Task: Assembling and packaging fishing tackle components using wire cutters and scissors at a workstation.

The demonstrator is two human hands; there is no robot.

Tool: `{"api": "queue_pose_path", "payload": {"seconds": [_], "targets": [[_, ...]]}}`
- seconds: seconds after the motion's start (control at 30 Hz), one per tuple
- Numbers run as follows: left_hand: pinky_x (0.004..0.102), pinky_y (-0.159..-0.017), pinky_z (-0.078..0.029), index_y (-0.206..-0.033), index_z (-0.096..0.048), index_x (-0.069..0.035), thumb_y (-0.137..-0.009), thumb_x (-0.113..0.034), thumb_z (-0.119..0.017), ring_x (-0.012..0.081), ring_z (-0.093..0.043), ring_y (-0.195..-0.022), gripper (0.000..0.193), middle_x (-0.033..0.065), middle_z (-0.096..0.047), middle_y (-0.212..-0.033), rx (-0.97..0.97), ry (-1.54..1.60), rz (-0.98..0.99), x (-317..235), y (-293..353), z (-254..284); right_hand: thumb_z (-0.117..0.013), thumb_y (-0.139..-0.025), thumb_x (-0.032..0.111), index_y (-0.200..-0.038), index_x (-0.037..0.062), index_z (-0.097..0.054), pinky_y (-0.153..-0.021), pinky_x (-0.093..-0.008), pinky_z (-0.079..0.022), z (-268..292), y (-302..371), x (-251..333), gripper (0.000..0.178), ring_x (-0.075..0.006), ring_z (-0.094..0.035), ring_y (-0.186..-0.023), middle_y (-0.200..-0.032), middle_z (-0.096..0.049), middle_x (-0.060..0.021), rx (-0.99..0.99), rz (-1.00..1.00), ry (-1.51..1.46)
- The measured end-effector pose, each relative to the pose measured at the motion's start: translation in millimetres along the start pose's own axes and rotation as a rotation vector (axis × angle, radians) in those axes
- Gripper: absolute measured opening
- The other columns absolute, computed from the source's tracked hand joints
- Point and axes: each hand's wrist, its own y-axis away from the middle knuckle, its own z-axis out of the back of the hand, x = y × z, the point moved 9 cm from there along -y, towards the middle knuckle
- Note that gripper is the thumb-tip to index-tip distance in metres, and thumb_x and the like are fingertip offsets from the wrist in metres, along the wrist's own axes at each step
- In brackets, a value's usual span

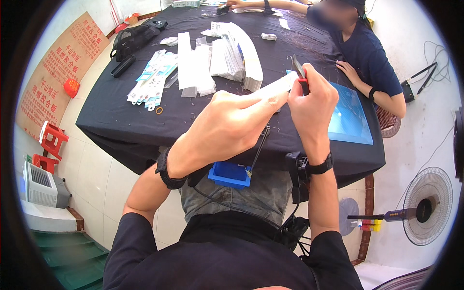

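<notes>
Tool (300, 79) with red and dark parts and a dark metal head sits in the person's right hand (313, 94), above the near side of the tabletop (113, 104). The right-hand fingers are curled closed around it, head pointing away from the body. The left hand (232, 118) reaches across to the tool, fingers drawn together; a pale strip shows along its fingertips, but whether it grips that cannot be told. A thin hooked wire (291, 60) stands up just beside the tool's head.

Beyond and to the right, a blue sheet (350, 116) lies on the black cloth. Left of the hands are stacked white packets (227, 60), then blue-and-white printed cards (153, 79) with a small amber ring (159, 110) just beside them. A black bag (133, 41) lies farther left. A blue tray (229, 175) rests at the person's lap. At the right edge, a co-worker in a dark shirt (369, 58) leans one hand on the cloth. A fan (427, 208) stands at far right, a red stool (52, 139) at far left.
</notes>
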Motion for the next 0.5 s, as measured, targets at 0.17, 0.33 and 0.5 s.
{"api": "queue_pose_path", "payload": {"seconds": [0.17,0.33,0.5], "targets": [[0.0313,-0.058,-0.056,-0.119,-0.075,0.002,-0.083,0.01,-0.072,0.0249,-0.074,-0.065,0.036,0.0159,-0.076,-0.086,0.026,0.003,0.018,1.2,0.5,-4.2,-0.073,-0.077,-0.003,-0.1,0.0035,-0.064,-0.062,-0.0441,-0.05,-4.9,0.7,-3.9,0.026,-0.0383,-0.067,-0.073,-0.08,-0.066,-0.0155,0.041,-0.027,0.011],[0.0311,-0.058,-0.057,-0.118,-0.076,0.002,-0.083,0.01,-0.072,0.025,-0.075,-0.068,0.036,0.0163,-0.077,-0.089,0.033,-0.006,0.015,2.0,1.8,-7.1,-0.072,-0.077,-0.002,-0.097,0.0035,-0.062,-0.062,-0.0454,-0.049,-6.9,0.5,-3.1,0.023,-0.0392,-0.067,-0.073,-0.079,-0.065,-0.0166,0.043,-0.027,-0.004],[0.0309,-0.059,-0.058,-0.118,-0.076,0.002,-0.084,0.009,-0.072,0.0254,-0.077,-0.071,0.035,0.0169,-0.078,-0.092,0.05,-0.013,0.02,2.6,1.7,-8.1,-0.072,-0.078,-0.001,-0.098,0.003,-0.063,-0.064,-0.0453,-0.05,-9.7,0.2,-3.9,0.022,-0.0392,-0.068,-0.075,-0.08,-0.067,-0.0171,0.08,-0.047,0.005]]}}
